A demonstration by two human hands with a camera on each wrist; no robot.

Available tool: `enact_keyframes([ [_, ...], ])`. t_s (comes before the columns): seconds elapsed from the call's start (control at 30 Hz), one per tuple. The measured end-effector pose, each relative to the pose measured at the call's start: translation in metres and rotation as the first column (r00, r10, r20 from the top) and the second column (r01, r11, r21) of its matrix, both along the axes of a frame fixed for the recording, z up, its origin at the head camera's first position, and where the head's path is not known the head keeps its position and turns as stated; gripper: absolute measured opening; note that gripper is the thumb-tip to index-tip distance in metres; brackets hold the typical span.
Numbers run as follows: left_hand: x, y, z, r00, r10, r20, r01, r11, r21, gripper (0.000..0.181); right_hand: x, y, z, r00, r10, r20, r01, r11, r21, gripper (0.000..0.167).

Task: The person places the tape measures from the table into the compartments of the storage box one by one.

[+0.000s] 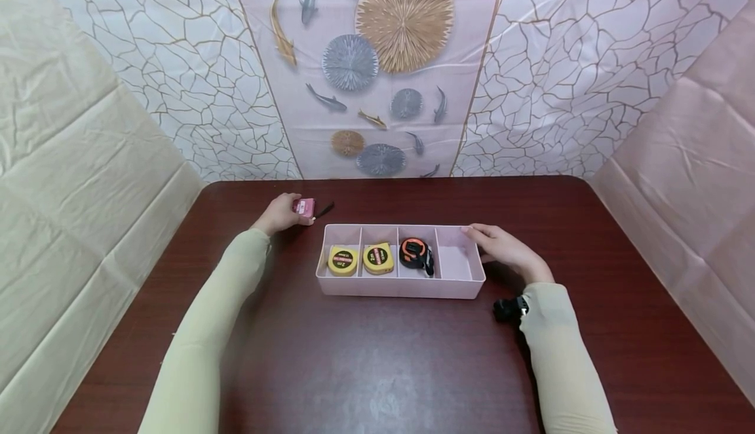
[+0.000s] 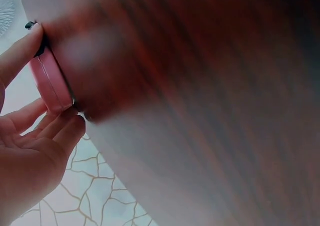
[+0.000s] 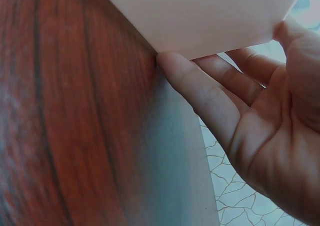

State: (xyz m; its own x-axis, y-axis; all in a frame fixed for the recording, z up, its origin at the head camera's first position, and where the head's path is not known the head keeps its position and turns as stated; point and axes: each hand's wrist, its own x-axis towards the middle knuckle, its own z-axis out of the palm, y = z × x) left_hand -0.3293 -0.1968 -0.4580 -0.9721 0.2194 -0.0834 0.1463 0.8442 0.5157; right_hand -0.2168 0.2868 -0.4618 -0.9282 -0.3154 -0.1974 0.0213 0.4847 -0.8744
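Observation:
At the far left of the table in the head view, my left hand (image 1: 280,213) grips a pink tape measure (image 1: 305,207) with a black strap trailing to its right. The left wrist view shows the pink case (image 2: 51,80) on edge between thumb and fingers. My right hand (image 1: 507,248) holds the right end of a pale pink divided tray (image 1: 401,288), thumb on the rim. From left to right, its compartments hold a yellow tape measure (image 1: 343,261), another yellow tape measure (image 1: 378,259) and a black-and-orange tape measure (image 1: 415,253). The rightmost compartment (image 1: 455,263) shows its bare floor.
The dark red-brown table (image 1: 366,355) extends around the tray. A patterned cloth (image 1: 236,93) hangs behind its far edge, with pale cloth walls (image 1: 65,224) at the sides. A small black device (image 1: 508,309) sits at the right wrist.

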Motion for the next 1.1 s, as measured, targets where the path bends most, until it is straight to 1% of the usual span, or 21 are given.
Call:
enact_keyframes([
  [0.2, 0.001, 0.0, 0.0, 1.0, 0.011, -0.008, -0.011, 1.0, 0.006, 0.08, 0.001, 0.0, 0.0, 1.0, 0.004, 0.002, -0.004, 1.0, -0.01, 0.062],
  [0.47, 0.001, 0.001, 0.0, 1.0, 0.017, -0.019, -0.017, 1.0, 0.014, 0.08, 0.001, 0.0, 0.001, 1.0, 0.003, -0.002, -0.003, 1.0, -0.01, 0.062],
  [0.63, 0.002, -0.001, 0.002, 1.0, 0.019, -0.02, -0.019, 1.0, 0.008, 0.08, 0.0, -0.001, 0.0, 1.0, 0.004, 0.007, -0.003, 1.0, -0.016, 0.063],
  [0.73, 0.003, -0.003, 0.006, 1.0, 0.016, -0.026, -0.016, 1.0, 0.005, 0.08, 0.0, -0.001, -0.001, 1.0, 0.007, 0.009, -0.007, 1.0, -0.02, 0.064],
  [0.83, 0.002, -0.006, 0.013, 0.999, 0.011, -0.038, -0.01, 1.0, 0.007, 0.081, 0.001, -0.001, 0.0, 1.0, 0.006, 0.01, -0.006, 1.0, -0.018, 0.064],
  [1.03, 0.0, -0.015, 0.029, 0.996, 0.004, -0.09, -0.002, 1.0, 0.027, 0.082, 0.001, -0.001, 0.003, 1.0, 0.003, 0.011, -0.003, 1.0, -0.009, 0.062],
  [1.1, 0.0, -0.018, 0.033, 0.995, 0.0, -0.103, 0.004, 0.999, 0.036, 0.079, 0.002, -0.001, 0.003, 1.0, 0.001, 0.012, -0.001, 1.0, -0.01, 0.062],
])
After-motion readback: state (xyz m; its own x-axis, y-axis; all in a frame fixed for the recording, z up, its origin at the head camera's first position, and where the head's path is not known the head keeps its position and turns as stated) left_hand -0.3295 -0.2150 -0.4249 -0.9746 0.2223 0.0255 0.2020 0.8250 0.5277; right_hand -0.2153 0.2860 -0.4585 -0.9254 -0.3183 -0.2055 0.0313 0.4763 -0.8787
